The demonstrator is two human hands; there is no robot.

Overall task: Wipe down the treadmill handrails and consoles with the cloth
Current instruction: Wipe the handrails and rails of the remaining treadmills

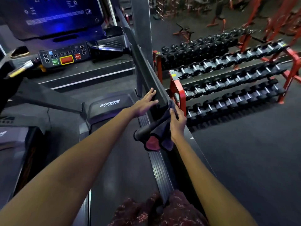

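Observation:
The treadmill's right handrail [147, 74] is a long dark bar running from the console down to its rounded end near me. My left hand [144, 104] lies flat against its inner side with straight fingers. My right hand [176, 122] grips a dark purple cloth [160, 129] draped over the rail near its end, a pink patch showing at the cloth's lower edge. The console [63, 57] with red, green and black buttons sits at upper left under a blue-lit screen [53, 15].
A red rack of black dumbbells [228, 82] stands close on the right, beyond the rail. The treadmill belt [118, 168] and ribbed side step [160, 170] lie below my arms. A second treadmill [9, 136] is on the left. More red gym frames stand at the back right.

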